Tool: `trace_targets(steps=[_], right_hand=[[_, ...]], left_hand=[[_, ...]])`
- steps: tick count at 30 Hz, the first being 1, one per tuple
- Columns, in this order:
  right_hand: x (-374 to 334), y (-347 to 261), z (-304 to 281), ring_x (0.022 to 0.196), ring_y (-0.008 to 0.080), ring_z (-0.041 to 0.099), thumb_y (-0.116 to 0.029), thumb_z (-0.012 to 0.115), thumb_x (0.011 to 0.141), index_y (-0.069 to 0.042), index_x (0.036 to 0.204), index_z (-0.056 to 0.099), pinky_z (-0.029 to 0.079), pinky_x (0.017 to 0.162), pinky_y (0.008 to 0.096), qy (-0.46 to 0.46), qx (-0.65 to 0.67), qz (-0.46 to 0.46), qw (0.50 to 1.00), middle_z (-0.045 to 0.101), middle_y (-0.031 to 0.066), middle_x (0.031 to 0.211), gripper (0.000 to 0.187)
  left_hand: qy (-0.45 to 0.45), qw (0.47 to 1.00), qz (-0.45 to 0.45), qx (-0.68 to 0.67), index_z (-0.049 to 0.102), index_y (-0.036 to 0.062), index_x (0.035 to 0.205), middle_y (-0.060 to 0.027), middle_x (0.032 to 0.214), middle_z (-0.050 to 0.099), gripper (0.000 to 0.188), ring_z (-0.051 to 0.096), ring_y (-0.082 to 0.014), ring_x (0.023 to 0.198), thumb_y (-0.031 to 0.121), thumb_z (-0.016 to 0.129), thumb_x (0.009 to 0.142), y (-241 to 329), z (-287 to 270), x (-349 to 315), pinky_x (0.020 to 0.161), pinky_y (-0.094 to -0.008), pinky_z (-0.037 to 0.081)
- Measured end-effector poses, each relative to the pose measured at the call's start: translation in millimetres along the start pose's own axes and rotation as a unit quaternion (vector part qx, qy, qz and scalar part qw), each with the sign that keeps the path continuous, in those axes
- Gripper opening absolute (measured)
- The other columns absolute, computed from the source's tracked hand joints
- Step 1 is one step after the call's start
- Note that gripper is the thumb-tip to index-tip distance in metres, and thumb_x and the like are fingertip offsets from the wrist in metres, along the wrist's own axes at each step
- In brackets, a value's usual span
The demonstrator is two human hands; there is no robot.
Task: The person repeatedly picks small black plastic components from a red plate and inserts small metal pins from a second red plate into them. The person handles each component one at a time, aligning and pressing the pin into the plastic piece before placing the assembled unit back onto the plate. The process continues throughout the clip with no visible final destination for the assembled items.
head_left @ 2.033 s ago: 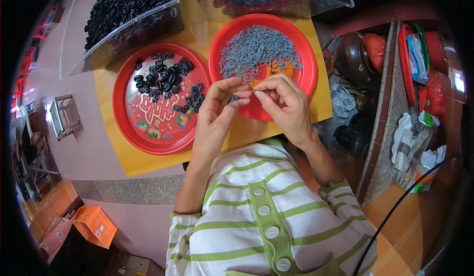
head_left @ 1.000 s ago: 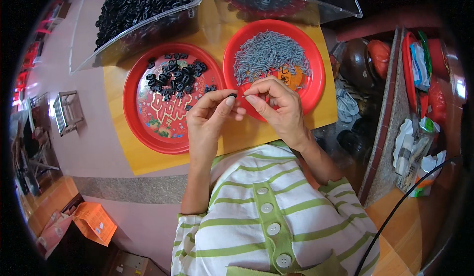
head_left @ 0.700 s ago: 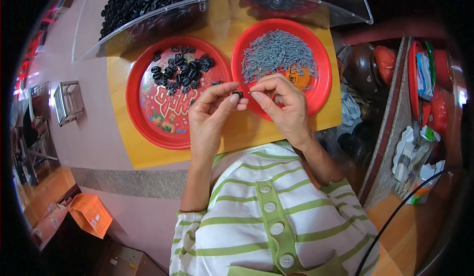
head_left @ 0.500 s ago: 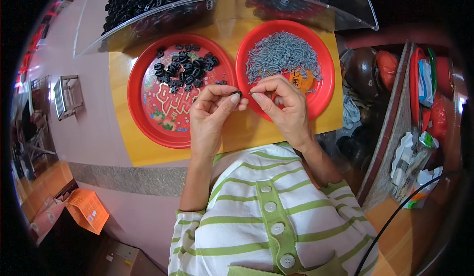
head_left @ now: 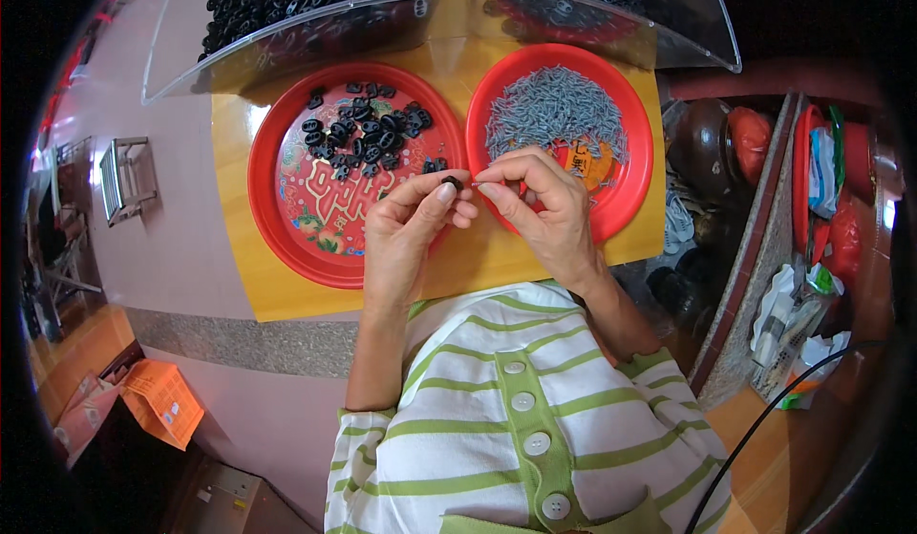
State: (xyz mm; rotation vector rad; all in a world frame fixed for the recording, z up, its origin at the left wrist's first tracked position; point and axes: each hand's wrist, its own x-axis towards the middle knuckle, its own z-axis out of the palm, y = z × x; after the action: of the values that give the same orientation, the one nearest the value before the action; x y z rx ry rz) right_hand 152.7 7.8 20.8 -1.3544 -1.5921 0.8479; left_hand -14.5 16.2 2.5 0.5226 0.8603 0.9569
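Observation:
My left hand (head_left: 409, 238) pinches a small black plastic piece (head_left: 452, 182) between thumb and fingertips, at the right rim of the left red tray (head_left: 277, 252). Facing it, my right hand (head_left: 549, 214) has its thumb and forefinger pressed together over the near left rim of the right red plate (head_left: 630, 200). What that pinch holds, if anything, is too small to make out. The fingertips of both hands are close but apart. Loose black plastic pieces (head_left: 368, 133) lie on the patterned left tray. A heap of small grey screws (head_left: 554, 109) fills the far part of the right plate.
Two clear plastic bins, a left bin (head_left: 315, 23) and a right bin (head_left: 611, 18), hold many black pieces at the far edge. Yellow board (head_left: 234, 209) lies under the trays. A metal stool (head_left: 127, 181) and an orange basket (head_left: 164, 405) stand left; packages (head_left: 798, 329) lie right.
My hands still face each other with fingertips pinched, now slightly farther apart. The black piece has turned a little in my left fingers. The whole view has shifted slightly.

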Motion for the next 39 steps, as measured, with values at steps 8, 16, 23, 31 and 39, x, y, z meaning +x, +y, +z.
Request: trace_targets(steps=[8, 16, 23, 31, 39], right_hand=[[4, -2, 3, 0.074, 0.0226, 0.061, -0.003, 0.065, 0.078, -0.003, 0.086, 0.061, 0.049, 0.062, 0.0323, -0.007, -0.042, -0.047, 0.998, 0.059, 0.0084, 0.082, 0.009], [3, -5, -1, 0.076, 0.0249, 0.060, -0.004, 0.065, 0.077, -0.004, 0.085, 0.061, 0.048, 0.064, 0.0343, -0.027, -0.079, -0.051, 0.995, 0.058, 0.0086, 0.082, 0.009], [3, -7, -1, 0.075, 0.0265, 0.058, -0.006, 0.064, 0.078, -0.004, 0.086, 0.058, 0.047, 0.064, 0.0360, -0.040, -0.122, -0.084, 0.988, 0.056, 0.0089, 0.080, 0.010], [-2, -8, 2, 0.074, 0.0271, 0.058, -0.004, 0.060, 0.082, -0.003, 0.087, 0.055, 0.047, 0.064, 0.0361, -0.045, -0.079, -0.066, 0.994, 0.055, 0.0096, 0.079, 0.008], [-3, -4, 15, 0.068, 0.0232, 0.060, -0.004, 0.060, 0.083, -0.001, 0.087, 0.057, 0.047, 0.059, 0.0326, -0.025, -0.007, -0.003, 1.000, 0.057, 0.0101, 0.078, 0.006]], left_hand=[[-0.020, 1.000, -0.003, 0.012, 0.060, -0.0069, 0.101, -0.0125, 0.091, 0.064, 0.018, 0.062, -0.0143, 0.075, 0.008, 0.054, 0.092, -2, -5, -2, 0.068, -0.0248, 0.051], [-0.018, 0.999, -0.011, 0.024, 0.060, -0.0058, 0.096, -0.0114, 0.089, 0.064, 0.016, 0.062, -0.0135, 0.073, 0.008, 0.055, 0.091, 1, -4, -4, 0.065, -0.0234, 0.051], [-0.020, 0.998, 0.022, 0.059, 0.062, -0.0058, 0.097, -0.0103, 0.087, 0.065, 0.015, 0.062, -0.0122, 0.072, 0.006, 0.056, 0.090, -1, -4, -5, 0.064, -0.0228, 0.051], [0.000, 0.989, 0.061, 0.132, 0.063, -0.0060, 0.102, -0.0097, 0.083, 0.066, 0.018, 0.062, -0.0113, 0.071, 0.004, 0.057, 0.089, 0, 3, -10, 0.064, -0.0224, 0.051], [0.025, 0.987, 0.082, 0.137, 0.064, -0.0059, 0.102, -0.0092, 0.081, 0.066, 0.017, 0.062, -0.0112, 0.071, 0.003, 0.056, 0.089, -4, 3, -9, 0.065, -0.0224, 0.052]])
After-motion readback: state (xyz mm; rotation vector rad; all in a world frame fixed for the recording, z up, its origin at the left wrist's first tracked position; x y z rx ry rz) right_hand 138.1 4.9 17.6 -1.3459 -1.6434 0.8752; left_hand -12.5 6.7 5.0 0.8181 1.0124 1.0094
